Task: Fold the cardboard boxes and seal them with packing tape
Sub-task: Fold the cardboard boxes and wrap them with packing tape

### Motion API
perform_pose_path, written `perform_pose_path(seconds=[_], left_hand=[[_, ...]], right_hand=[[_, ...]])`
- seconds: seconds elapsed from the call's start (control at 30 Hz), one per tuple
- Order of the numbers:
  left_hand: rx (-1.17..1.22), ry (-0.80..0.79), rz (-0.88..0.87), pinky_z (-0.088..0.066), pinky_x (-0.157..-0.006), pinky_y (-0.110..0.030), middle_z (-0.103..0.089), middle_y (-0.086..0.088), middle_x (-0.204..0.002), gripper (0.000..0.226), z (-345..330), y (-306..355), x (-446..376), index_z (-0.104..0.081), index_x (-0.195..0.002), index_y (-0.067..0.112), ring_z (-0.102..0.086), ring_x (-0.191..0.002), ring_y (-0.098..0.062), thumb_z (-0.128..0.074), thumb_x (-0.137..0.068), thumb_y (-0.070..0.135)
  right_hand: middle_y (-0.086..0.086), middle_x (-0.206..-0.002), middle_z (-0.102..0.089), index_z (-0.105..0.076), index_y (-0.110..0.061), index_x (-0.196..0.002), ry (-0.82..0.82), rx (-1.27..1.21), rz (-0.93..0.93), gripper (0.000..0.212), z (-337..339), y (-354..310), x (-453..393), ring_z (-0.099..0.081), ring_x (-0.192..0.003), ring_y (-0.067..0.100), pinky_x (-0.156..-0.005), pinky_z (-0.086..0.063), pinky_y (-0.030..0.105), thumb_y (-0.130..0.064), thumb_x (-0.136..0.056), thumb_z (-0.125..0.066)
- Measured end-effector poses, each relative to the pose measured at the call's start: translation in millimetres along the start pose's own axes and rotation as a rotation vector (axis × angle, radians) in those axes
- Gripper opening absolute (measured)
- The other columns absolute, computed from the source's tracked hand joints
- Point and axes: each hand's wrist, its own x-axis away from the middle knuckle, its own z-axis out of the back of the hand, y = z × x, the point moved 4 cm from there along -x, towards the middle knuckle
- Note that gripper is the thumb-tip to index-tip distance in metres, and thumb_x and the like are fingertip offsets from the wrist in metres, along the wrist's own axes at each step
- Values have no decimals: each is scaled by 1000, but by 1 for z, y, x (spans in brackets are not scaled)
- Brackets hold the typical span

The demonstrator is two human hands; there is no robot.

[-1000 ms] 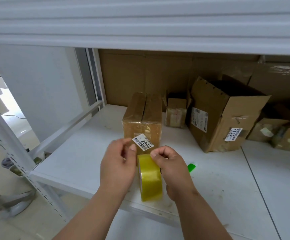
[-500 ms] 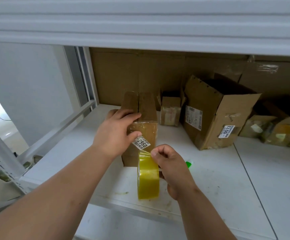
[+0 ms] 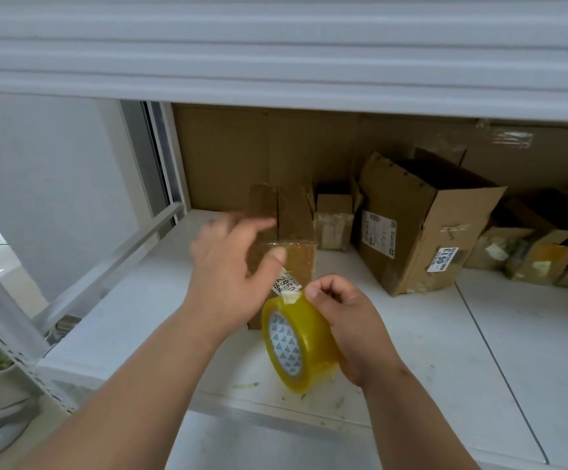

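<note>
We see the left hand reached forward with its fingers spread and loosely extended, grasping nothing; it is blurred, so we cannot tell whether the fingertips actually touch the cardboard box beyond them. The thumb lies against the box's near face, just above a white label. That label reads "2960", with smaller print under it too fine to read.

The right hand is curled round the roll of packing tape, fingers wrapped over its outer yellow band and the thumb on top near a small pale tab at the tape's loose end. The roll is held on edge just this side of the box, its core facing left and printed with a pattern of small dark triangles.

Well to the right of the right-hand fingers an open carton lies tipped, bearing a label reading "0613" and a second barcoded label we cannot read. All rest on a white shelf.
</note>
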Motion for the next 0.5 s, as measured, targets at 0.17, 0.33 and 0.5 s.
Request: perform_pose_path(seconds=[0.17, 0.33, 0.5], left_hand=[[64, -447, 135, -53, -75, -27, -63, 19, -93, 30, -21, 10, 18, -70, -101, 35, -59, -86, -1, -63, -83, 58], [146, -403, 270, -47, -57, -20, -65, 16, -67, 19, -16, 1, 21, -67, -72, 30, -59, -63, 0, -70, -87, 41], [196, -323, 342, -56, -59, -30, -69, 11, -71, 16, -7, 4, 23, -66, -75, 35, -64, -63, -6, -67, -90, 38]], right_hand=[[-3, -84, -71, -68, -27, -76, -34, 95, 82, 22, -5, -13, 8, -68, -85, 25, -83, -56, 48, -16, -94, -63], [-10, -85, -71, -72, -31, -81, -34, 170, 117, 17, -3, -14, 15, -67, -88, 18, -81, -55, 37, -24, -94, -65], [-15, -105, -71, -66, -44, -114, -224, 85, 76, 38, 7, -6, 18, -69, -100, 11, -89, -57, 35, -33, -80, -78]])
